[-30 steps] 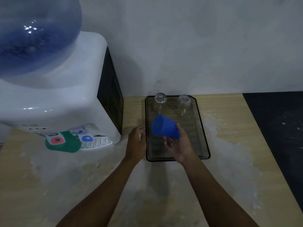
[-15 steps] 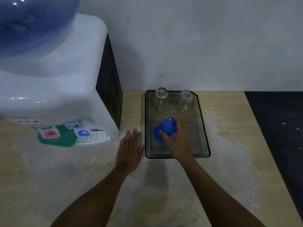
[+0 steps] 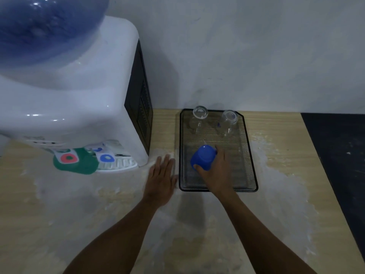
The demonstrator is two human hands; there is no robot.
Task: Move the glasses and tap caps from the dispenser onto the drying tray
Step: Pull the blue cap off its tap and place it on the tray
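Right hand (image 3: 218, 171) closed around blue cap (image 3: 203, 157) upturned on mesh tray (image 3: 249, 155), glasses (image 3: 199, 120) beyond; left hand (image 3: 161, 177) flat, empty, on counter (image 3: 280, 194).

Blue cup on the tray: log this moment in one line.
right hand: gripping blue cup, inverted on mesh tray | left hand: flat on table, beside tray | two clear glasses: inverted at far end

Both forearms were bare from the bottom edge of the view up to the wrists, with no sleeve or cuff showing. The left hand (image 3: 161, 179) and the right hand (image 3: 218, 175) were ungloved, and their visible fingers and wrists were unadorned.
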